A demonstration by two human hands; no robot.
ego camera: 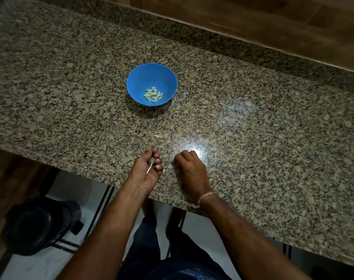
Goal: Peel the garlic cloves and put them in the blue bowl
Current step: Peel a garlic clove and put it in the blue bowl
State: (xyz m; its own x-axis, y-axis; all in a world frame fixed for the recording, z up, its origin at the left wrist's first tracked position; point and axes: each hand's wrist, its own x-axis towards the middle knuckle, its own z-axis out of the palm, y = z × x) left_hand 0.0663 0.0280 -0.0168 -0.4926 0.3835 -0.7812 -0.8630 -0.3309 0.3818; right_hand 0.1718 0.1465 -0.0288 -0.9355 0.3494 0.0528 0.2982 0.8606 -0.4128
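A blue bowl [152, 73] stands on the granite counter [253, 138] and holds several peeled garlic cloves [153, 94]. Near the counter's front edge, my left hand [149, 170] lies palm up with its fingers curled round thin white garlic skin [150, 167]. My right hand [189, 164] rests beside it, knuckles up and fingers curled under; whether it holds anything is hidden. A small scrap of peel [156, 136] lies on the counter between the hands and the bowl.
A dark wooden ledge [273, 27] runs along the back of the counter. Below the front edge, a black object [41, 223] sits on the pale floor at the left. My legs show under the counter.
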